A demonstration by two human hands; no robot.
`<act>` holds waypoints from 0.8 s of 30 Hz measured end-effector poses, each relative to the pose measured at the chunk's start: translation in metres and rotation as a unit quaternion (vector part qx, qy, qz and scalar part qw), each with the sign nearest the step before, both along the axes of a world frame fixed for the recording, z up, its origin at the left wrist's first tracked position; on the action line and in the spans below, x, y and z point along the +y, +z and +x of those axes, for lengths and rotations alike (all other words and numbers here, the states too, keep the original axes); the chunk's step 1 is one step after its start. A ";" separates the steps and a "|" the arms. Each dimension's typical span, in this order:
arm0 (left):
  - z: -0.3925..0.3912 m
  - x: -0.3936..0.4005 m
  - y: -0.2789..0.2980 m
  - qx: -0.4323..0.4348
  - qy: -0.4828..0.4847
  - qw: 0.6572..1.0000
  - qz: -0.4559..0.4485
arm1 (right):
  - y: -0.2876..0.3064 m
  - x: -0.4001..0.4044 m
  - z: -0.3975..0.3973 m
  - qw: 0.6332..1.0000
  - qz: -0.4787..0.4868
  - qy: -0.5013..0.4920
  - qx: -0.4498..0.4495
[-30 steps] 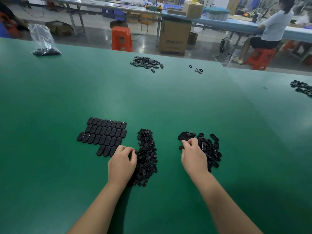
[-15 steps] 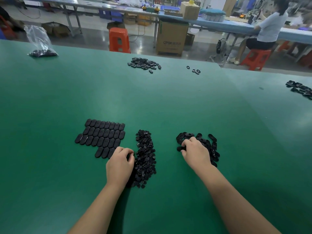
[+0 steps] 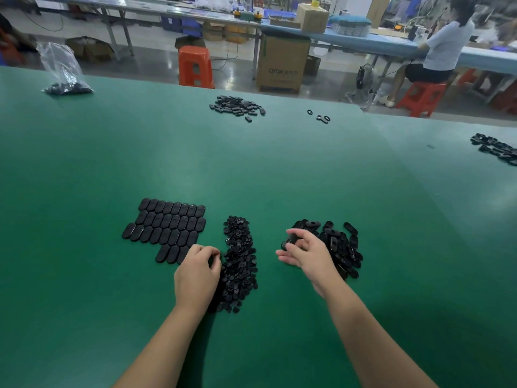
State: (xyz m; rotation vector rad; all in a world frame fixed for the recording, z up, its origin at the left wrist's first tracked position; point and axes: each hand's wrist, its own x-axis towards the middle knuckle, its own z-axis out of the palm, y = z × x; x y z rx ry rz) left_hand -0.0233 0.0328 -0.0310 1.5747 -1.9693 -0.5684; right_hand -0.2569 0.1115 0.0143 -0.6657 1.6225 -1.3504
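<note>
Near the table's (image 3: 251, 169) near edge, about midway along it, the right hand (image 3: 306, 254) pinches one black oval shell (image 3: 291, 240) between thumb and forefinger, lifted just off the left margin of the loose shell pile (image 3: 340, 247); its other fingers spread loosely to the left. The shell is partly covered, so its long axis cannot be read with confidence. The left hand (image 3: 197, 271) lies to the left, fingers curled against the left margin of the pile of small inserts (image 3: 240, 253); whether it holds an insert cannot be told. That pile lies between the two hands, so the likely next move carries the shell leftward over it. The laid-out array (image 3: 167, 225) sits just beyond and left of the left hand, its pieces lying long axis toward the far edge. The short near row ends right at the left knuckles, making the left hand the nearer one for placing.
</note>
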 end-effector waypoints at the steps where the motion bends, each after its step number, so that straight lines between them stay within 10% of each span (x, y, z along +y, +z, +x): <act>1: 0.000 0.000 0.000 0.002 0.000 1.000 -0.001 | -0.003 0.002 0.005 1.000 -0.002 -0.006 -0.018; 24: 0.000 0.001 0.001 0.000 -0.004 1.000 -0.011 | -0.037 0.022 0.040 0.984 -0.028 -0.014 0.178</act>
